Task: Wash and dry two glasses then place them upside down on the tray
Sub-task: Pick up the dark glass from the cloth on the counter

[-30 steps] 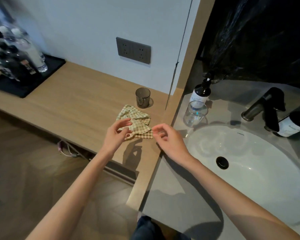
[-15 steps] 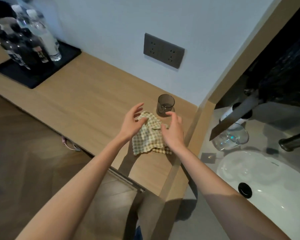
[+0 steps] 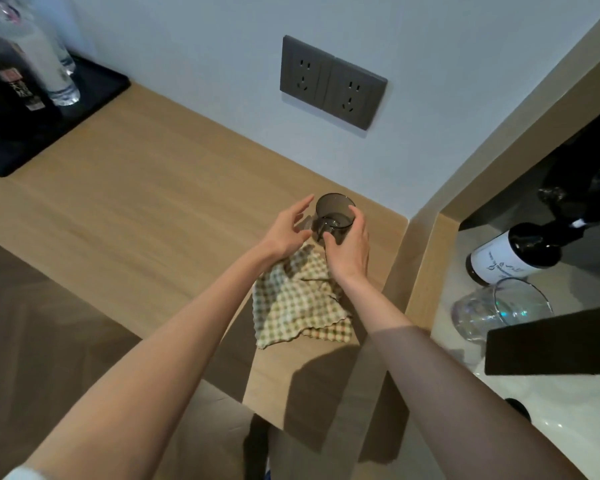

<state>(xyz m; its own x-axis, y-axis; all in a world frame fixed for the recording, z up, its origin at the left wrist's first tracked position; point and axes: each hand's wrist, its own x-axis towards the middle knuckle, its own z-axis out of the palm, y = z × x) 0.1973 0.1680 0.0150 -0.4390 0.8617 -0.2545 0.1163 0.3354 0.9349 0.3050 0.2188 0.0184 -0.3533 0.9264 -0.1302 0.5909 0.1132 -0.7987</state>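
Note:
A smoky grey glass [image 3: 335,211] stands upright on the wooden counter [image 3: 146,202] near the wall corner. My right hand [image 3: 347,247] grips it round its lower side. My left hand [image 3: 286,230] hovers just left of the glass with fingers spread, holding nothing. A checked green and cream cloth [image 3: 298,303] lies flat on the counter under both wrists. A clear glass [image 3: 499,308] stands on the grey sink surround at the right. The black tray [image 3: 94,88] sits at the far left.
Several bottles [image 3: 39,64] stand on the tray. A grey double socket [image 3: 331,83] is on the wall above the glass. A dark soap bottle [image 3: 513,251] stands behind the clear glass. The white basin [image 3: 551,427] is at the lower right, with a dark blurred bar across it.
Both hands left the cloth and moved forward to the grey glass; my right hand now grips it. The view has swung left and closer to the counter.

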